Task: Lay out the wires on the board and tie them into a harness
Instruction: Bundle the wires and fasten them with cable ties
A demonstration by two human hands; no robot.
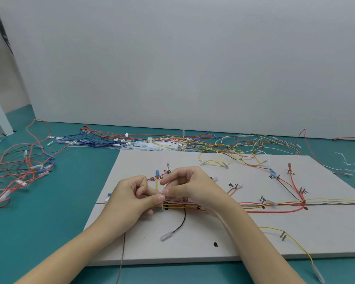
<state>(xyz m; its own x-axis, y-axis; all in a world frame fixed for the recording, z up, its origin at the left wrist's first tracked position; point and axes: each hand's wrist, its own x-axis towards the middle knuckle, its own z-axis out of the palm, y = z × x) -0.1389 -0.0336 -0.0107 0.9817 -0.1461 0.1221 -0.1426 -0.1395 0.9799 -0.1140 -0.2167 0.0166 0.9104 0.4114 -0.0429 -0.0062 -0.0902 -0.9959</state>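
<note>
Here, a white tie (164, 198) is pinched by left hand (129, 198) and right hand (190, 188), thumbs & forefingers curled on it, just above wire bundle (254, 206) laid across board (172, 247) centre. Loose wires (223, 144) are heaped beyond board's far edge, more at left on table (39, 222).

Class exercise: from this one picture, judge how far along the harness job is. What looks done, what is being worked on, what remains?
Done: several wires already run along the board as a main bundle between pegs. In hand: the left hand and right hand pinch a white cable tie at the bundle's left end. Left: no other ties show along the bundle, and loose wires lie behind the board.
</note>
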